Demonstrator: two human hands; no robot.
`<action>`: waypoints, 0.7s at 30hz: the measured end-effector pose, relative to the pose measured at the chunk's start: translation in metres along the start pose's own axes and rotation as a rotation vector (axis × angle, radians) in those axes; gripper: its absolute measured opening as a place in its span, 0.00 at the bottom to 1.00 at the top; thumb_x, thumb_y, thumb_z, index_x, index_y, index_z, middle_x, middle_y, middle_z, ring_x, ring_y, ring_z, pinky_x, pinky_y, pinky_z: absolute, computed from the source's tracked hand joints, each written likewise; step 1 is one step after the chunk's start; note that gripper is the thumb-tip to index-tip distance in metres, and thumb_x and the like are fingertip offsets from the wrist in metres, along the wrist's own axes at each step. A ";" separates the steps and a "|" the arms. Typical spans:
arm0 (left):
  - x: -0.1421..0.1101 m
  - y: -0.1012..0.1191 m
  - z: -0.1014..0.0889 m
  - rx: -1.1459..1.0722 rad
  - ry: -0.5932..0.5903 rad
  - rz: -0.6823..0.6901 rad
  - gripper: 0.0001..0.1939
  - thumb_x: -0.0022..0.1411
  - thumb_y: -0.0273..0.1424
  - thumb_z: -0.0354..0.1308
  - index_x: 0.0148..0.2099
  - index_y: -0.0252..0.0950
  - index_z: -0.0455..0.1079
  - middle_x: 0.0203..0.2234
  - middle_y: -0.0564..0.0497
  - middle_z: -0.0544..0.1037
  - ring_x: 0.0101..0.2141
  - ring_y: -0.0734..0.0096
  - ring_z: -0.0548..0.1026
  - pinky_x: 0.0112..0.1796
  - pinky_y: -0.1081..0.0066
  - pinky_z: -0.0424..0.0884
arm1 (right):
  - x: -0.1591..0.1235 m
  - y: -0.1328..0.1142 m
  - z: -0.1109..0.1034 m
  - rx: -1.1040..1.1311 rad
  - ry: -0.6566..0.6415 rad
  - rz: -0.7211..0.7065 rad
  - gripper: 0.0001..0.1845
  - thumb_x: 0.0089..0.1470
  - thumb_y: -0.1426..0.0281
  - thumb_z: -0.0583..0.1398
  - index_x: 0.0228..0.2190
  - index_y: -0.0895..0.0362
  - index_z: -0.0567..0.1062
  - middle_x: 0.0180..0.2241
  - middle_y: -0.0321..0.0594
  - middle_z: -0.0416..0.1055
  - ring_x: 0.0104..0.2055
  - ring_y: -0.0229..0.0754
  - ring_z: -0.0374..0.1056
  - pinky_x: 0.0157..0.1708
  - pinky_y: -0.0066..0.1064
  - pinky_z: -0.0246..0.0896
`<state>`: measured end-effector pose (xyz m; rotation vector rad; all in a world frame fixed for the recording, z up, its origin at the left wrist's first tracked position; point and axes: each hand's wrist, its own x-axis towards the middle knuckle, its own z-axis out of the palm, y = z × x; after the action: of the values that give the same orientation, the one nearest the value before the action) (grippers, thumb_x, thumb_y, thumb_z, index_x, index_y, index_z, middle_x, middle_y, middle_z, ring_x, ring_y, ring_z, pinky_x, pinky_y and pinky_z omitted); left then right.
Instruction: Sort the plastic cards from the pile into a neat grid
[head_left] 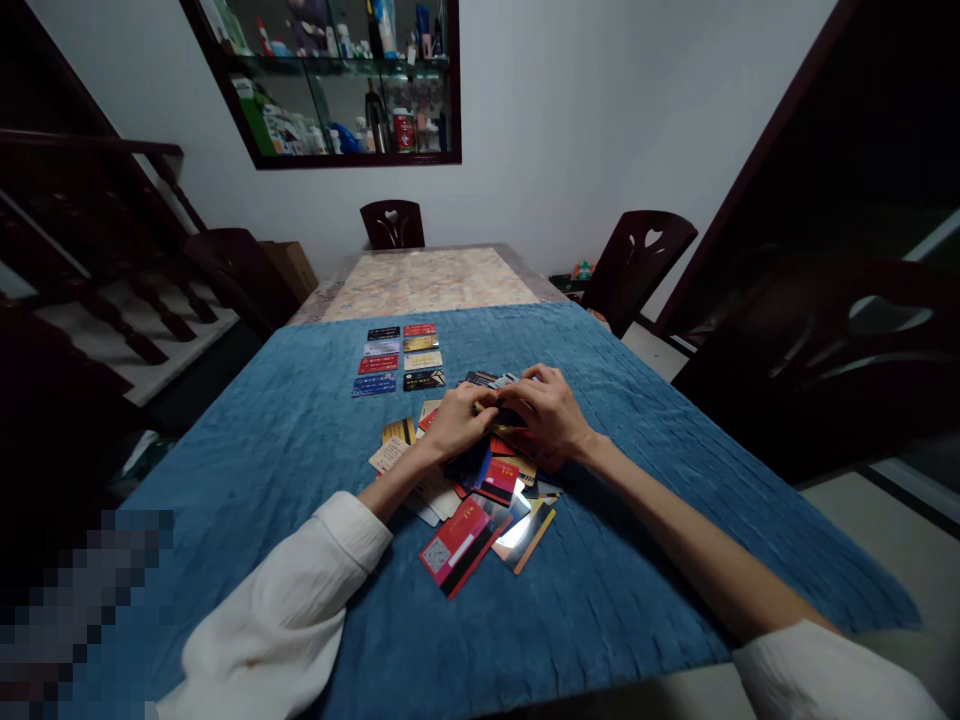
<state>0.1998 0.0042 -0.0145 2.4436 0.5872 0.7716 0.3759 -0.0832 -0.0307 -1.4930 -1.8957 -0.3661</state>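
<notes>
A loose heap of plastic cards in red, gold, black and white lies on the blue cloth in front of me. Both hands rest on the far side of the heap. My left hand has its fingers curled and pinched on a card at the top of the pile. My right hand is closed over the same spot, its fingers bent onto cards. Beyond the hands, several cards lie flat in two neat columns.
The cloth covers the near half of a long table; bare marble top shows beyond it. Dark wooden chairs stand at the far end, right and near right. A staircase railing is left. A wall cabinet holds bottles.
</notes>
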 end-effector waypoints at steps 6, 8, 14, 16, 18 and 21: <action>0.000 -0.005 -0.001 0.049 -0.019 -0.006 0.06 0.57 0.23 0.60 0.33 0.37 0.77 0.31 0.52 0.79 0.37 0.67 0.76 0.42 0.69 0.72 | -0.010 0.003 0.007 -0.025 -0.049 -0.036 0.13 0.64 0.68 0.55 0.45 0.51 0.77 0.40 0.42 0.79 0.45 0.48 0.64 0.47 0.43 0.55; 0.001 -0.007 -0.001 0.068 -0.026 -0.031 0.05 0.56 0.23 0.60 0.33 0.36 0.77 0.31 0.52 0.79 0.37 0.67 0.76 0.42 0.69 0.72 | -0.015 0.005 0.006 -0.060 -0.036 -0.058 0.14 0.63 0.70 0.56 0.48 0.52 0.76 0.43 0.42 0.79 0.46 0.48 0.64 0.48 0.43 0.55; 0.002 -0.011 -0.003 0.087 -0.013 -0.052 0.06 0.55 0.23 0.59 0.32 0.36 0.77 0.31 0.51 0.79 0.36 0.67 0.75 0.42 0.69 0.72 | -0.024 0.007 0.000 -0.181 -0.049 -0.097 0.19 0.58 0.73 0.60 0.51 0.54 0.74 0.48 0.44 0.77 0.49 0.49 0.63 0.49 0.42 0.54; 0.003 -0.012 -0.005 0.084 0.007 -0.060 0.06 0.55 0.23 0.59 0.32 0.36 0.77 0.31 0.51 0.79 0.35 0.68 0.75 0.41 0.69 0.72 | -0.025 0.008 -0.002 -0.214 -0.059 -0.100 0.21 0.57 0.73 0.60 0.53 0.55 0.73 0.49 0.45 0.76 0.49 0.50 0.63 0.50 0.43 0.54; 0.004 -0.013 -0.008 0.077 0.022 -0.071 0.06 0.55 0.23 0.59 0.32 0.36 0.76 0.31 0.51 0.78 0.35 0.68 0.74 0.40 0.69 0.72 | -0.025 0.008 -0.003 -0.239 -0.051 -0.104 0.23 0.57 0.72 0.60 0.54 0.55 0.73 0.50 0.46 0.75 0.50 0.50 0.62 0.51 0.42 0.54; 0.006 -0.014 -0.013 0.070 0.048 -0.080 0.05 0.55 0.22 0.60 0.31 0.35 0.75 0.29 0.51 0.78 0.34 0.68 0.74 0.41 0.68 0.71 | -0.025 0.009 -0.003 -0.271 -0.021 -0.103 0.23 0.57 0.71 0.60 0.55 0.56 0.72 0.50 0.47 0.74 0.50 0.50 0.62 0.51 0.42 0.53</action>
<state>0.1926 0.0226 -0.0116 2.4549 0.7368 0.7910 0.3879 -0.1011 -0.0467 -1.5784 -2.0058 -0.6797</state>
